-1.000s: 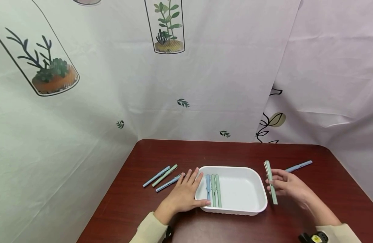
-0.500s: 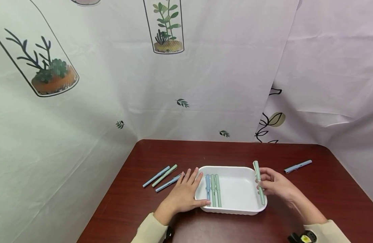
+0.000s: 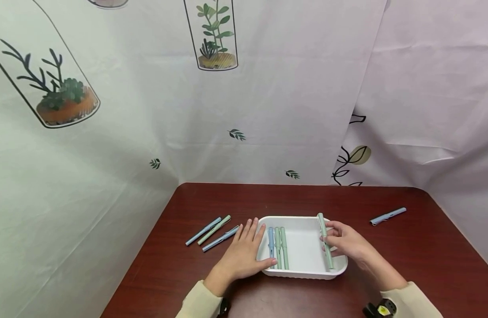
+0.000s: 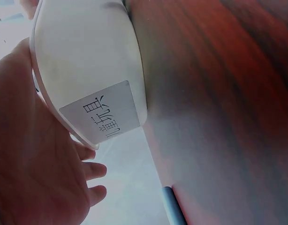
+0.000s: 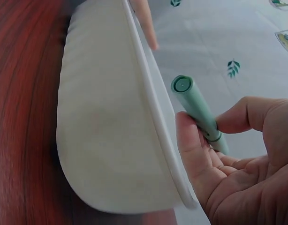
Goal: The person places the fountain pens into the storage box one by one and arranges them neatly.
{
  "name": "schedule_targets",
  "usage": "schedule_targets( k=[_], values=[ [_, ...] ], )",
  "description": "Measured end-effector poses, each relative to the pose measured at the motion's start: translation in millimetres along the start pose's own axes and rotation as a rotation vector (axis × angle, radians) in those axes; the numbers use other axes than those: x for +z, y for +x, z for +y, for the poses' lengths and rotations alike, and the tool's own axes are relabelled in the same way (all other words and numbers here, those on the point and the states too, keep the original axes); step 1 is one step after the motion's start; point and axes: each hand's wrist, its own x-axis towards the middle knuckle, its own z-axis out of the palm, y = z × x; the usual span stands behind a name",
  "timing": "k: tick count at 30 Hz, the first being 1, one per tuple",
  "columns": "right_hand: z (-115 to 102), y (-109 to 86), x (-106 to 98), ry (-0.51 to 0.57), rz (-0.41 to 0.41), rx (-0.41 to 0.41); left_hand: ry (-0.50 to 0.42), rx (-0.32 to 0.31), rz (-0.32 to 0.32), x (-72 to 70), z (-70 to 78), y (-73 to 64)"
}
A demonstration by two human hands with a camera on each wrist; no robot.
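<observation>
My right hand [image 3: 345,241] pinches a green pen [image 3: 325,243] between thumb and fingers, over the right part of a white tray [image 3: 307,274]. In the right wrist view the pen [image 5: 196,105] shows its round end, above the tray's rim. My left hand [image 3: 244,254] rests with spread, straight fingers on the tray's left rim, its thumb over the near left corner. Inside the tray, at the left, a blue pen [image 3: 271,240] and two green pens [image 3: 284,247] lie side by side. The left wrist view shows the palm against the tray's labelled side [image 4: 104,112].
Left of the tray lie a blue pen [image 3: 203,231], a green pen [image 3: 213,230] and another blue pen [image 3: 221,239]. One more blue pen [image 3: 388,216] lies at the right on the dark red table [image 3: 291,300]. A printed cloth [image 3: 267,110] hangs behind the table.
My right hand has carried the green pen leftward, from beside the tray to over its right part. My left hand has stayed on the rim.
</observation>
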Motion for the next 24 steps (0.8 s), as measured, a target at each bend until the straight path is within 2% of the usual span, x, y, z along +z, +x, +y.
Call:
schedule_targets(
  k=[14,24],
  values=[
    [-1,14.2,25,0.039,-0.051,-0.037,0.013,-0.006,0.002,-0.1,1.4,1.2],
    [1,21.6,40,0.025,-0.034,-0.02,0.014,-0.013,-0.012,0.8,1.3,1.0]
  ],
)
